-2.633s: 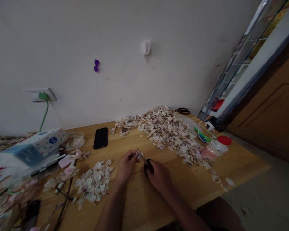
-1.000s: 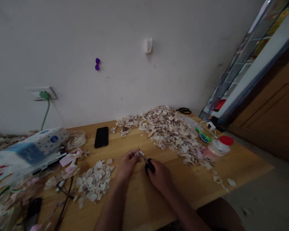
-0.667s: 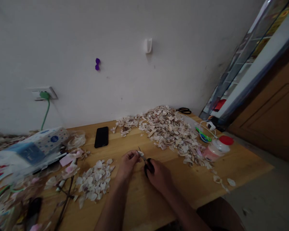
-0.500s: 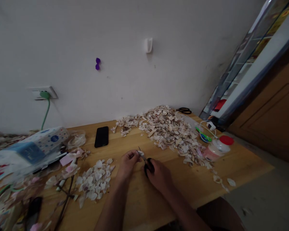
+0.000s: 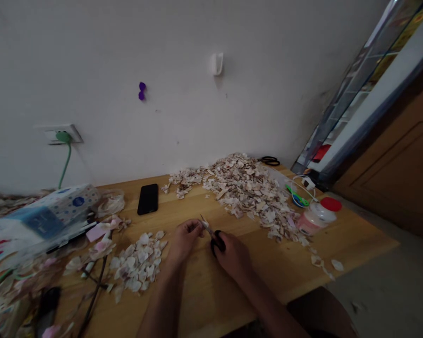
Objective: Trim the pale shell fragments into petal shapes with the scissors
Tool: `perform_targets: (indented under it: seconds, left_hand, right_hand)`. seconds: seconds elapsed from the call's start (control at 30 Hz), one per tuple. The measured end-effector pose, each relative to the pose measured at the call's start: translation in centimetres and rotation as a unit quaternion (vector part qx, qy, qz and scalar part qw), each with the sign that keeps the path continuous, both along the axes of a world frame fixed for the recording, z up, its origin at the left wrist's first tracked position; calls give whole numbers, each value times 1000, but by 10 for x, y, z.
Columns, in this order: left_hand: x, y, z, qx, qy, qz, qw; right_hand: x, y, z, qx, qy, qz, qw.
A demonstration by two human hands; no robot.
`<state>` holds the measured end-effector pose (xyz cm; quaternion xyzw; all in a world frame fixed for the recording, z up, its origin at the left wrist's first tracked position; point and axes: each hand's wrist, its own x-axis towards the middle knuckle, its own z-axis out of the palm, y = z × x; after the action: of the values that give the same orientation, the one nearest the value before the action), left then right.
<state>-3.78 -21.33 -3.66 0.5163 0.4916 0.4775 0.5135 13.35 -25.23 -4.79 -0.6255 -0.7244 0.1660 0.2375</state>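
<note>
My right hand (image 5: 232,253) is closed round the black handles of a pair of scissors (image 5: 217,241), whose blades point up and left. Just left of it, my left hand (image 5: 187,237) pinches a small pale petal-like piece (image 5: 205,225) at the blades. Left of my left forearm lies a small pile of whitish rounded pieces (image 5: 141,263). Beyond my hands, a large heap of pale, ragged scraps (image 5: 246,183) spreads along the wall side of the wooden table (image 5: 254,300).
A black phone (image 5: 148,199) lies behind the small pile. At the left are a tissue pack (image 5: 66,206), plastic bags and artificial flowers (image 5: 102,246). A red-lidded jar (image 5: 319,216), a white cable (image 5: 305,180) and second scissors (image 5: 270,161) are at the right.
The view has shifted very slightly. Both hands keep nearly the same place, and the scissor blades lie a little closer to the pinched piece.
</note>
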Motion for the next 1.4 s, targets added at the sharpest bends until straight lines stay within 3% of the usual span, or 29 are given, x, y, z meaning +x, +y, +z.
perform_targets:
  seconds: [0.37,0.53,0.7,1.1,1.4]
  left_hand:
    - [-3,-2,6,15,35,-14,999]
    - [4,-1,0,-30,-81,-18,996]
    - [12,-3,-5,-61,-182,23,981]
    - [8,-1,4,-13,-64,-8,998]
    - [8,-2,6,-34,-75,-3,997]
  right_hand:
    - [0,1,-2,13,-8,2,1000]
    - [1,1,-3,10,9,4,1000]
    - [0,1,-4,9,7,-2,1000]
    - [0,0,-1,-7,0,-1,1000]
    - [-1,1,1,-11,-4,-3,1000]
